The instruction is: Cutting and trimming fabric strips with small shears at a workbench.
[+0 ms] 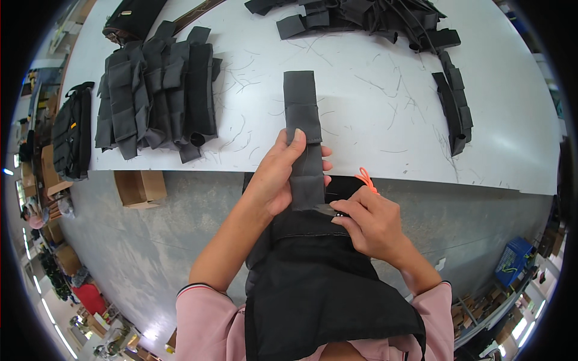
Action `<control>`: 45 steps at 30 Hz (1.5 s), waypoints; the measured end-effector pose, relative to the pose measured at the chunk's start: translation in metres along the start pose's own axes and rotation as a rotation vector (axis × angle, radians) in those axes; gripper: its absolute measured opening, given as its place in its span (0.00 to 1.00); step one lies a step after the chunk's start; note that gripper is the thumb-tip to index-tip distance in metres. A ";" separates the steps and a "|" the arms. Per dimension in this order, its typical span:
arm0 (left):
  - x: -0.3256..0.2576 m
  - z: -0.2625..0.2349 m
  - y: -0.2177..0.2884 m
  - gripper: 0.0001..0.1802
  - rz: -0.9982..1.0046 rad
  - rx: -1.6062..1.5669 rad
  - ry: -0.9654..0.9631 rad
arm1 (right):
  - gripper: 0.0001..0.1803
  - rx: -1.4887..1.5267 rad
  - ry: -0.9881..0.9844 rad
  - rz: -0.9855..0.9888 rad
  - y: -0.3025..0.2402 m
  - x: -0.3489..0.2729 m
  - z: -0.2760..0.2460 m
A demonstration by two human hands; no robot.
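My left hand [278, 174] is wrapped round a dark grey sewn fabric strip [304, 120], thumb on top and fingertips showing past its right side. The strip stands lengthwise away from me, stitched across into sections, its near end over my lap. My right hand [374, 221] is closed on small thread snips [326, 209], whose blades reach the strip's near right corner. Most of the snips' body is hidden by the fingers. A bright orange cord [365, 179] loops out above this hand. A black apron [325, 289] covers my lap.
Similar grey strips lie in a pile [156, 90] at the left of the white table [253, 120], another heap [361, 18] at the far side, and a few strips [454, 108] at the right. Loose threads litter the tabletop. A black backpack [73, 132] and a cardboard box [139, 188] are at left.
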State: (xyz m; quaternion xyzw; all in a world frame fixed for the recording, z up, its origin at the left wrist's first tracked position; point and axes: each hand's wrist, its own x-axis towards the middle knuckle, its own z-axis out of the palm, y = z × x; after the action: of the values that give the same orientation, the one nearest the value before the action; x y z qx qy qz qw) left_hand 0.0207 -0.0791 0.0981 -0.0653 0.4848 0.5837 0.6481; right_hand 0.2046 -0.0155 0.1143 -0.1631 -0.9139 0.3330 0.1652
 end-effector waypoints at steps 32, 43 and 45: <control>-0.003 0.002 -0.003 0.21 0.068 -0.116 -0.016 | 0.15 0.099 0.137 0.083 -0.019 -0.006 0.020; -0.005 -0.001 -0.001 0.20 0.058 -0.138 -0.059 | 0.20 0.330 0.258 0.245 -0.015 -0.013 0.009; -0.004 -0.005 -0.007 0.20 0.075 -0.134 -0.118 | 0.22 0.489 0.203 0.438 -0.016 0.007 0.007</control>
State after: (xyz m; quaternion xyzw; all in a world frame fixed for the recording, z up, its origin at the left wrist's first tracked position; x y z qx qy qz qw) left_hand 0.0243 -0.0869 0.0949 -0.0558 0.4078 0.6416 0.6472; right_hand 0.1921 -0.0284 0.1212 -0.3433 -0.7292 0.5519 0.2141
